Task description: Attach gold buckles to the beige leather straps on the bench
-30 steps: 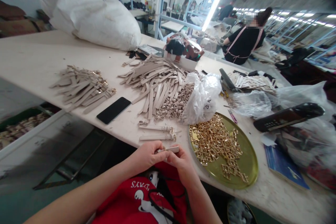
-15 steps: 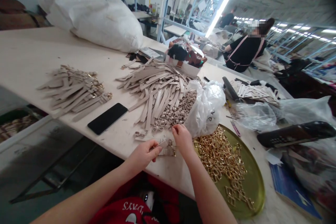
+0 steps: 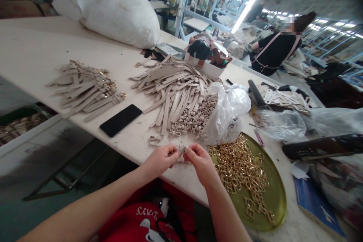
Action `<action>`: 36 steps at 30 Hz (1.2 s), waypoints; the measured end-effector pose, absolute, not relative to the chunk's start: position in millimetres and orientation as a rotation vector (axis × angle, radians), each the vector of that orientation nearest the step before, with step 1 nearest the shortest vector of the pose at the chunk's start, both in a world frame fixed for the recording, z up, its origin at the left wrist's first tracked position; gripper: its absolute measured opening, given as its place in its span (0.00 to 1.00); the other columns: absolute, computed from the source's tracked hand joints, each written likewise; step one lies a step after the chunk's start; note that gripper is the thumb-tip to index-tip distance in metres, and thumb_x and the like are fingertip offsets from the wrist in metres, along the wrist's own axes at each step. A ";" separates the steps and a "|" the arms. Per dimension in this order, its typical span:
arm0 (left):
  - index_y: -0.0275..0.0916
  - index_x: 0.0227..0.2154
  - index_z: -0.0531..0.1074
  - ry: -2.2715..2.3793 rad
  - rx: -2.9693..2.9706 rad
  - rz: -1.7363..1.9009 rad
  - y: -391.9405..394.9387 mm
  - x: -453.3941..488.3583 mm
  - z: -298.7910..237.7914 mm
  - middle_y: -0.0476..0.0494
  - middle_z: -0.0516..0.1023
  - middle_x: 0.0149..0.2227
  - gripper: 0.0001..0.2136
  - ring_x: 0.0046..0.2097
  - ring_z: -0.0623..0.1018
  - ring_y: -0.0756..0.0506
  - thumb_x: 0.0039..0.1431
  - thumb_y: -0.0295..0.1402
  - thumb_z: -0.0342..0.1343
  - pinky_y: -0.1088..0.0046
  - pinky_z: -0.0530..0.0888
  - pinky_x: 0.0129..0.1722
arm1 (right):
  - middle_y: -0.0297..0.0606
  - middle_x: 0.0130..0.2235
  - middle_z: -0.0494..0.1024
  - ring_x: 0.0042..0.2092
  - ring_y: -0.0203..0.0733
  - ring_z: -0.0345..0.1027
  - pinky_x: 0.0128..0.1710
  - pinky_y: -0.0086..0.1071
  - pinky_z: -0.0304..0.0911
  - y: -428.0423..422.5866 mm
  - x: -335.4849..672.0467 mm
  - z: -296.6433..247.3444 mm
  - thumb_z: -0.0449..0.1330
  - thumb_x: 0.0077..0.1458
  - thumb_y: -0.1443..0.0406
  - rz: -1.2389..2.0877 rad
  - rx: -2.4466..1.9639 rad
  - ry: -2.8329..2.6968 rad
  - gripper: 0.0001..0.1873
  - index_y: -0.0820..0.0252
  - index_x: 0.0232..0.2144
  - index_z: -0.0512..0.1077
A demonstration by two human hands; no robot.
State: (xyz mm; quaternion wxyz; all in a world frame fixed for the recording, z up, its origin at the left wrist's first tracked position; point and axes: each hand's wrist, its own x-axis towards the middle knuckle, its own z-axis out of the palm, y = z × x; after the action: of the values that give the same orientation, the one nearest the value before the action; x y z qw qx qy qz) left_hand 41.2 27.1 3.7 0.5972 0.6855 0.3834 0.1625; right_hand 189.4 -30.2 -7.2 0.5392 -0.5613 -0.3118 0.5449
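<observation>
My left hand (image 3: 163,157) pinches a beige strap (image 3: 180,150) near the table's front edge. Against the strap's end, the fingers of my right hand (image 3: 200,162) are closed on a small pale piece that looks like a beige loop; the fingers mostly hide it. Under both hands lie more straps, partly covered. Just beyond is a heap of small beige loops (image 3: 195,119), spilling beside a clear plastic bag (image 3: 227,111). Behind the loops spreads a pile of loose beige straps (image 3: 172,87). Gold buckles (image 3: 241,166) lie on a round gold-coloured tray (image 3: 272,204) to the right.
A black phone (image 3: 120,120) lies left of my hands. Farther left is a pile of straps with gold buckles (image 3: 87,89). A large white sack (image 3: 110,11) and an open box (image 3: 208,68) stand at the back. A person (image 3: 275,53) works beyond the table.
My right hand has come from the edge of the loop heap to the end of the strap in my left hand. The two hands now meet. The camera view has shifted slightly.
</observation>
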 end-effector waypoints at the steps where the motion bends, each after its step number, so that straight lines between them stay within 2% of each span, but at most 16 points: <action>1: 0.37 0.23 0.64 0.865 1.597 0.337 24.7 38.8 5.7 0.56 0.61 0.16 0.13 0.20 0.61 0.54 0.55 0.41 0.46 0.79 0.58 0.21 | 0.28 0.23 0.69 0.26 0.32 0.62 0.29 0.28 0.58 -34.7 185.9 -5.4 0.62 0.43 0.60 1.278 -1.321 -0.725 0.10 0.59 0.27 0.66; 6: 0.36 0.23 0.67 0.831 1.661 0.244 13.1 25.2 16.0 0.56 0.60 0.16 0.13 0.20 0.60 0.54 0.54 0.41 0.46 0.80 0.57 0.20 | 0.29 0.22 0.70 0.25 0.32 0.62 0.29 0.29 0.58 -51.0 176.0 3.9 0.64 0.42 0.61 1.265 -1.347 -0.834 0.11 0.60 0.29 0.70; 13: 0.37 0.25 0.65 0.888 1.762 0.357 -13.8 22.5 25.3 0.55 0.61 0.18 0.12 0.22 0.62 0.53 0.56 0.39 0.44 0.79 0.58 0.22 | 0.29 0.24 0.70 0.25 0.32 0.61 0.29 0.29 0.57 -71.8 167.3 3.1 0.63 0.43 0.61 1.306 -1.284 -0.759 0.10 0.59 0.29 0.71; 19: 0.37 0.24 0.65 0.867 1.809 0.484 -27.3 23.2 28.5 0.52 0.65 0.22 0.12 0.27 0.65 0.52 0.58 0.36 0.42 0.78 0.61 0.26 | 0.29 0.24 0.69 0.25 0.30 0.58 0.29 0.27 0.55 -83.8 158.2 -9.4 0.63 0.43 0.61 1.359 -1.133 -0.593 0.07 0.58 0.26 0.72; 23: 0.37 0.34 0.64 0.850 1.708 0.468 -31.2 22.9 29.0 0.54 0.65 0.22 0.08 0.25 0.66 0.52 0.55 0.28 0.41 0.78 0.63 0.26 | 0.29 0.23 0.67 0.25 0.31 0.55 0.29 0.27 0.54 -86.4 153.0 -11.0 0.62 0.45 0.59 1.239 -1.207 -0.591 0.09 0.58 0.28 0.73; 26: 0.38 0.40 0.60 0.855 1.668 0.478 -31.5 21.7 27.5 0.55 0.67 0.23 0.12 0.26 0.68 0.52 0.51 0.24 0.41 0.78 0.65 0.28 | 0.29 0.22 0.66 0.26 0.33 0.56 0.30 0.28 0.54 -89.4 148.3 -5.1 0.60 0.47 0.59 1.221 -1.265 -0.716 0.09 0.59 0.25 0.71; 29: 0.38 0.39 0.59 0.850 1.646 0.501 -28.6 20.8 24.6 0.54 0.69 0.24 0.11 0.27 0.70 0.52 0.52 0.25 0.42 0.77 0.66 0.29 | 0.31 0.25 0.68 0.29 0.35 0.58 0.32 0.29 0.56 -92.7 146.4 2.4 0.59 0.48 0.59 1.130 -1.323 -0.854 0.09 0.58 0.27 0.72; 33: 0.37 0.40 0.58 0.885 1.640 0.430 -22.5 19.7 21.2 0.54 0.70 0.23 0.11 0.24 0.69 0.52 0.53 0.30 0.45 0.78 0.64 0.25 | 0.35 0.26 0.70 0.29 0.36 0.61 0.32 0.31 0.58 -93.5 148.3 5.0 0.50 0.54 0.52 1.170 -1.233 -0.725 0.20 0.60 0.30 0.73; 36: 0.37 0.40 0.60 0.922 1.671 0.401 -19.4 19.4 19.6 0.53 0.70 0.24 0.12 0.25 0.70 0.51 0.52 0.35 0.48 0.77 0.63 0.25 | 0.33 0.26 0.70 0.26 0.32 0.59 0.28 0.27 0.57 -90.6 148.4 1.5 0.56 0.51 0.55 1.319 -1.108 -0.517 0.13 0.59 0.27 0.71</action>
State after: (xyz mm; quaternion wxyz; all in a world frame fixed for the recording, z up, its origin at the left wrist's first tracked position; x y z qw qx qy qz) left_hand 19.4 -19.4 19.6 0.5612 0.7091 0.3914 0.1702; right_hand 148.4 -90.6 1.5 0.6223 -0.4822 -0.2252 0.5740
